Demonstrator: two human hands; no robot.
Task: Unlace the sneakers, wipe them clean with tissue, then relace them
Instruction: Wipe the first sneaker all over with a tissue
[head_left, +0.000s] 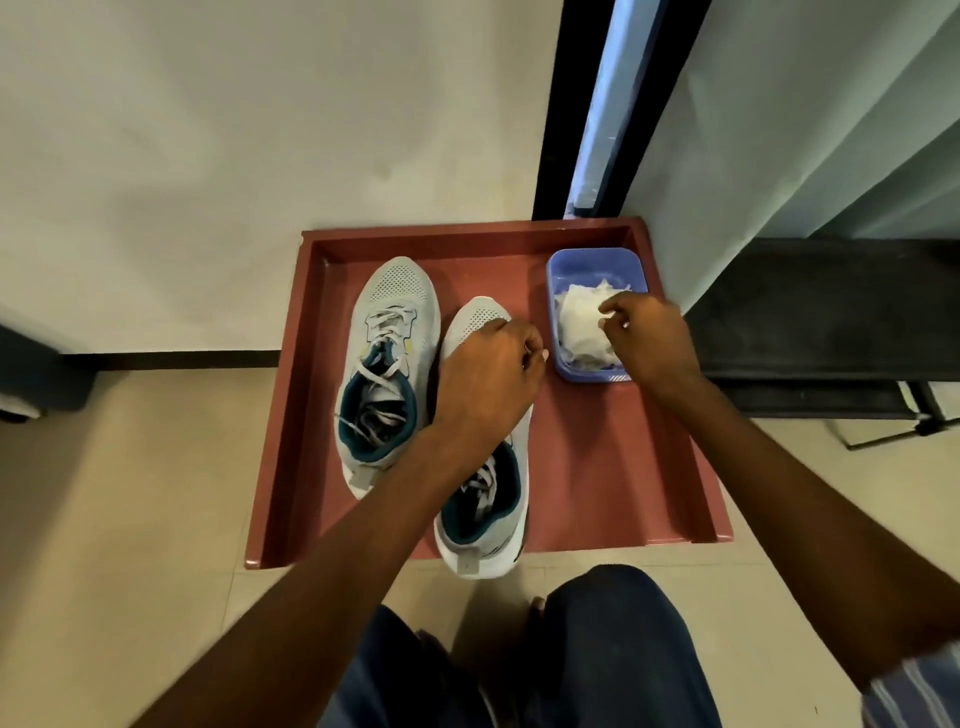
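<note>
Two grey sneakers with teal lining stand side by side on a red-brown tray (613, 467), toes pointing away from me. The left sneaker (387, 364) is laced, with its lace ends tucked inside. My left hand (488, 374) lies over the middle of the right sneaker (480, 519), fingers curled down round its right side and hiding its laces. A blue basket (571, 260) of white tissue (582, 327) sits at the tray's back right. My right hand (649, 338) is over the basket, its curled fingertips pinching the top of the tissue.
The tray lies on a beige tiled floor against a white wall. A dark door frame (556, 130) rises behind the tray. To the right are a dark mat (831, 312) and a pale curtain. My knees in blue trousers (597, 649) are just below the tray's front edge.
</note>
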